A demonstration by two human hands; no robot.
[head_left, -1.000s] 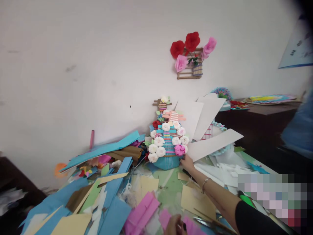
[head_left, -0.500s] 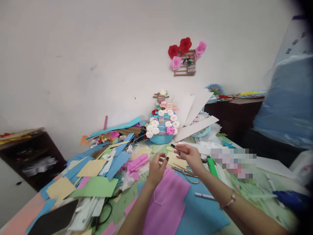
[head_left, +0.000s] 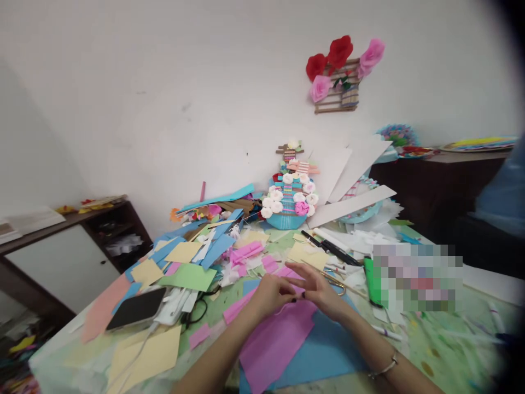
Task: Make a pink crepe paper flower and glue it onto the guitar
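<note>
My left hand (head_left: 270, 295) is low over a sheet of pink crepe paper (head_left: 274, 345), its fingers bent and pressed together. What they pinch, if anything, is too small to make out. A short bit of white string (head_left: 282, 310) shows just under those fingertips. My right hand (head_left: 322, 293) meets it from the other side, with fingers stretched out over the left fingers and the thumb low. The pink paper lies on a blue sheet (head_left: 328, 355). Gold-handled scissors (head_left: 336, 284) lie just behind my right hand.
Paper scraps, including a green piece (head_left: 191, 278), crowd the left beside a black phone (head_left: 137, 309). A flower-covered blue craft piece (head_left: 287, 219) stands against the wall. Black pens (head_left: 336, 249), a green object (head_left: 373, 282) and a marker (head_left: 388, 332) lie to the right.
My hands were apart and raised; they have come down and together over the pink paper. The view has swung left, showing more of the table and the left cabinet.
</note>
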